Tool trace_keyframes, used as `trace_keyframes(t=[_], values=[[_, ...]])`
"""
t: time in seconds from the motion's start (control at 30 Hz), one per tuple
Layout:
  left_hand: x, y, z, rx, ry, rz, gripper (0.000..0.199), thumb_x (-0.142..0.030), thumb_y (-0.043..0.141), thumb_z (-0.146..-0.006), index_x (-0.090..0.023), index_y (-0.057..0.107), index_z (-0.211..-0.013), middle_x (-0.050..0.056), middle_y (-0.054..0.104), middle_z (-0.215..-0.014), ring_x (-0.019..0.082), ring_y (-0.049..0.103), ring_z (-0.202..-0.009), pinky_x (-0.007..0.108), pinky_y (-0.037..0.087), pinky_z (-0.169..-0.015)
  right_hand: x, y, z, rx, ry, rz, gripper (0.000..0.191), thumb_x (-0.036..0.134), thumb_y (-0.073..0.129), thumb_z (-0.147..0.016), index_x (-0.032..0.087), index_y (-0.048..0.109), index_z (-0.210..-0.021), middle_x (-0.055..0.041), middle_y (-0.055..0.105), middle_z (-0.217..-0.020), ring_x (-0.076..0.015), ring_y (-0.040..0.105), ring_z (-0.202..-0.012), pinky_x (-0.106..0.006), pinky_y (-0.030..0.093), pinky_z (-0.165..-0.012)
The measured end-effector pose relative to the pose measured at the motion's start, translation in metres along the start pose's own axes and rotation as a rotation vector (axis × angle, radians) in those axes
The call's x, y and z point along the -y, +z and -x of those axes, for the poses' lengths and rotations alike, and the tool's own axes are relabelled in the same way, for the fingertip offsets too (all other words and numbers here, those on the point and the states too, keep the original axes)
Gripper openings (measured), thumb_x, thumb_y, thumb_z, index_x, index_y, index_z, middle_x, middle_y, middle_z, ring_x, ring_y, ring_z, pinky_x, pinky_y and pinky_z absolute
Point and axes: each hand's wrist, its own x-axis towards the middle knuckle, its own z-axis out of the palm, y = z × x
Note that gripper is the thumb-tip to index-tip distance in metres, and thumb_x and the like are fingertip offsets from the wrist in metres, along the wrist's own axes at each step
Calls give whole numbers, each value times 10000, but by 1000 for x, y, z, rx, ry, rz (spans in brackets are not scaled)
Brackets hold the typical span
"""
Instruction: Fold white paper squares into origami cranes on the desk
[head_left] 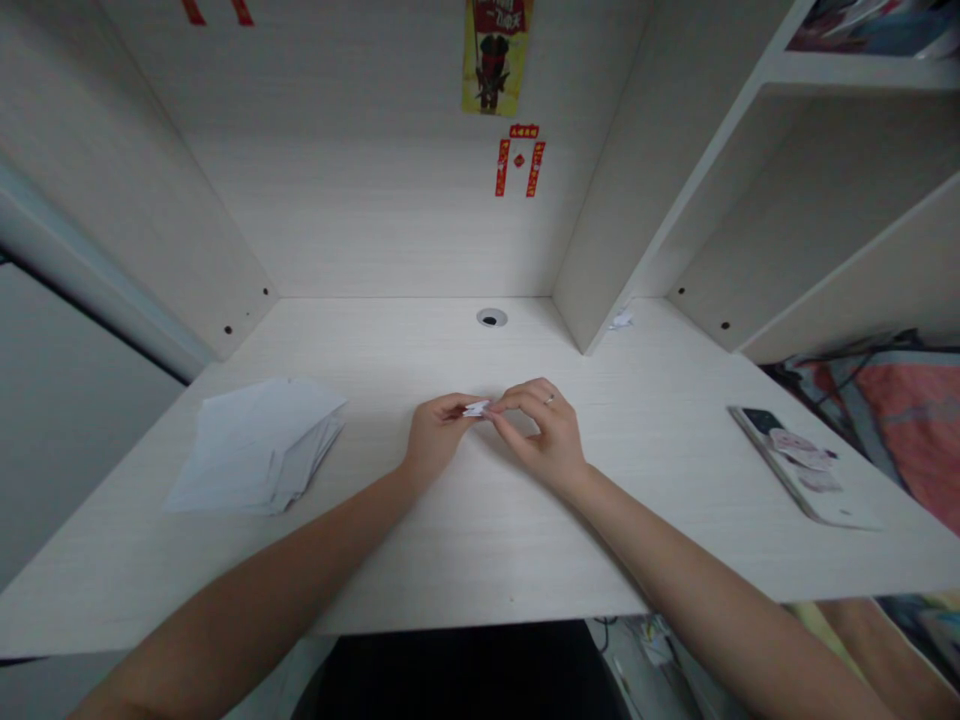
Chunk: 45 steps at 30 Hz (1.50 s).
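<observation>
A small piece of folded white paper is held between both hands over the middle of the desk. My left hand pinches its left side with thumb and fingers. From the right, my right hand, with a ring on one finger, grips the paper's right end between thumb and fingertips. The fingertips of both hands are almost touching and cover part of the paper, so its exact shape is hard to make out.
A stack of white paper sheets lies on the desk at the left. At the right is a phone in a case. A round cable hole and an upright divider are at the back.
</observation>
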Motion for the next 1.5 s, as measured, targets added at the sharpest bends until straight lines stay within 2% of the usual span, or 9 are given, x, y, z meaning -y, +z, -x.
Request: trace_keyframes(t=[0.17,0.4,0.67,0.83,1.2,1.5], values=[[1,-2,1,-20,10,-123,156,-191,648,-668,-162,724,-801,49,722,-812,182,645,-753,273,483,-714,0,-1,-1,43,-45,4,61,232,617,-788,240,646,-841,-36,659,-793,-190,580,-775,-355,465,-725],[-11,-1,6,-63,106,-294,195,-121,590,-690,-210,733,-788,26,721,-818,170,632,-760,253,464,-674,-1,-2,2,49,3,40,61,264,614,-791,255,641,-845,-41,662,-812,-208,573,-798,-382,446,-753],[-8,-2,7,-51,210,-392,206,-153,579,-745,-244,732,-849,23,716,-860,158,634,-791,256,468,-710,-5,-5,1,87,-95,223,117,284,616,-784,245,644,-891,-43,667,-836,-213,551,-805,-367,399,-736],[-7,0,7,-115,205,-408,131,-234,643,-729,-236,732,-825,29,720,-850,162,641,-756,268,491,-700,-5,-5,0,75,-122,275,96,251,570,-811,231,635,-879,-43,670,-836,-212,539,-799,-366,387,-730],[-8,0,5,-136,141,-294,103,-272,673,-697,-215,730,-762,33,724,-833,174,651,-774,282,502,-729,-5,-3,0,-12,21,130,38,238,577,-793,237,613,-804,-40,654,-777,-209,552,-783,-369,414,-735],[-10,2,7,-174,61,-252,158,-283,685,-690,-199,736,-814,42,731,-867,190,660,-801,280,501,-730,-3,1,-4,-109,259,-25,135,247,534,-810,219,537,-678,-17,566,-659,-170,511,-669,-322,410,-659]])
